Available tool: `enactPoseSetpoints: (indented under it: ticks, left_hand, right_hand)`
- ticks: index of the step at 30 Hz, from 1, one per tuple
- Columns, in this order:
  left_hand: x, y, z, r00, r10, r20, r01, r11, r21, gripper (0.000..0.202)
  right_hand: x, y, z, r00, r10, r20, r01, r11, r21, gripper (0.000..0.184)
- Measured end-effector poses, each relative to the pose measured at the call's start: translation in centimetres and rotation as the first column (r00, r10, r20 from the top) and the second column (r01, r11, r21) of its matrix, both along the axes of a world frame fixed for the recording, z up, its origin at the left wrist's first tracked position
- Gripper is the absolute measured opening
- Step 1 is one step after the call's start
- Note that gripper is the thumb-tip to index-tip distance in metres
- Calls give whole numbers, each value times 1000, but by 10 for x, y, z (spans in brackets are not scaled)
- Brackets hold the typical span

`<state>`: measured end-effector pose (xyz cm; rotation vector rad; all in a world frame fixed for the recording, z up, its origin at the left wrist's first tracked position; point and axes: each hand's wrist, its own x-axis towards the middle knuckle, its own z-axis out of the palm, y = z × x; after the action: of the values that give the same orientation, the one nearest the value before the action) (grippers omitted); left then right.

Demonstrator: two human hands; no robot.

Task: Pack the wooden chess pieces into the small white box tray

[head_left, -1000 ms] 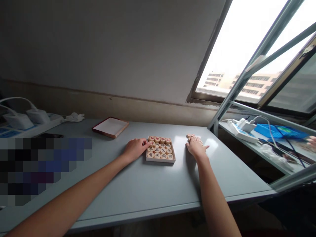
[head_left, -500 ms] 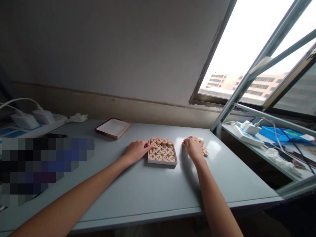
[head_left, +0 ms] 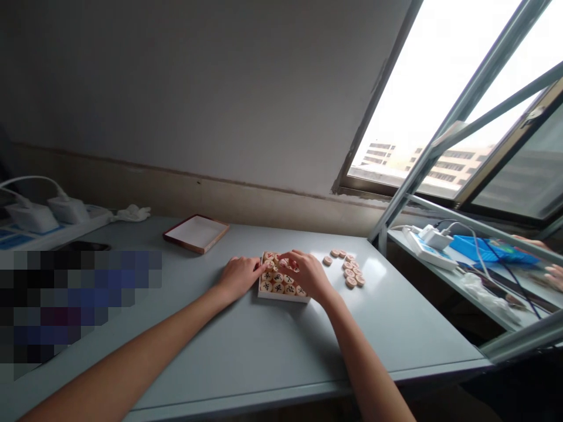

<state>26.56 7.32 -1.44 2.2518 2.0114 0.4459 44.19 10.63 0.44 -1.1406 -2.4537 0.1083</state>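
A shallow box (head_left: 281, 298) of round wooden Chinese chess pieces (head_left: 278, 288) sits on the grey desk in the head view. Black characters mark the front rows, and some red ones show at the back. My left hand (head_left: 240, 275) grips the box's left side, its thumb reaching over the rim onto the pieces. Over the back right part of the box, my right hand (head_left: 308, 272) is bent with its fingertips pinched on a chess piece, partly hidden by the fingers. Several loose pieces with red marks (head_left: 350, 272) lie right of the box.
The open box lid (head_left: 197, 233) lies at the back left. Power strips with white chargers stand at the left (head_left: 65, 210) and on the right-hand shelf (head_left: 433, 249). Another person's hand (head_left: 555, 275) shows at the right edge. A metal frame post (head_left: 396, 214) rises beside the desk.
My right hand has moved left from the loose pieces to above the box, uncovering those pieces. My left hand stays at the box's left side. Another person's hand has appeared at the right.
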Motion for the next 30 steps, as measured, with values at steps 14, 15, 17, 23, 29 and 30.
enactPoseSetpoints:
  ticks: [14, 15, 17, 23, 29, 30]
  left_hand:
    - [-4, 5, -3, 998, 8, 67, -6, 999, -36, 37]
    - [-4, 5, -3, 997, 15, 76, -12, 999, -37, 36]
    - [-4, 5, -3, 996, 26, 89, -23, 999, -36, 36]
    - [-4, 5, -5, 994, 17, 104, -15, 1000, -17, 36]
    - [-3, 2, -1, 995, 21, 99, -17, 999, -41, 37]
    - [-3, 2, 0, 995, 21, 102, -17, 999, -45, 37]
  right_hand:
    - [5, 6, -5, 994, -72, 78, 67, 995, 68, 22]
    - [5, 6, -4, 993, -77, 95, 70, 995, 74, 24]
    - [4, 6, -4, 989, -85, 122, 76, 994, 77, 28]
    - [5, 7, -5, 989, -73, 127, 69, 997, 36, 26]
    - [8, 7, -2, 994, -66, 86, 67, 998, -11, 22]
    - [10, 8, -1, 994, -77, 83, 79, 997, -18, 20]
